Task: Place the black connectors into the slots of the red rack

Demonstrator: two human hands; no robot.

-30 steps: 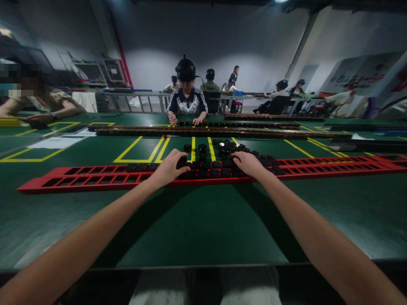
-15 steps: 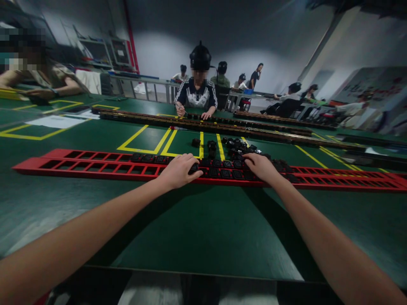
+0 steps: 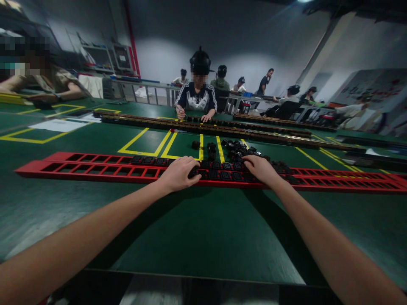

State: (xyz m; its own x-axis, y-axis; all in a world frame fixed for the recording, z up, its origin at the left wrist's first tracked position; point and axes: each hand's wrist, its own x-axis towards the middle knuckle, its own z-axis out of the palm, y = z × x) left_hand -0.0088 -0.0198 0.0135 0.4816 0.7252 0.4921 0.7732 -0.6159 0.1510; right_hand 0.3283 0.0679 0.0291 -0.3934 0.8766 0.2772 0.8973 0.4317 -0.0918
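A long red slotted rail (image 3: 101, 170) lies across the table, two rows of openings along it. Black square pieces that look like socket modules (image 3: 226, 175) fill the openings around its middle. My left hand (image 3: 180, 174) is closed over a black socket module (image 3: 193, 171) at the front row, thumb on the near side. Further right, my right hand (image 3: 259, 168) bends its fingers down onto the rail among the modules. Its fingertips are pressed together, and what they hold, if anything, is hidden. Behind the rail lies a pile of loose black modules (image 3: 237, 148).
Two single black pieces (image 3: 211, 149) sit left of the pile on the green table (image 3: 203, 237), which has yellow tape outlines. Long dark rails (image 3: 273, 136) cross the table farther back. A co-worker (image 3: 197, 97) sits opposite, and another person (image 3: 47, 80) is at the left.
The view has shifted slightly. Both hands stay at nearly the same places on the rail, the left still closed over the module.
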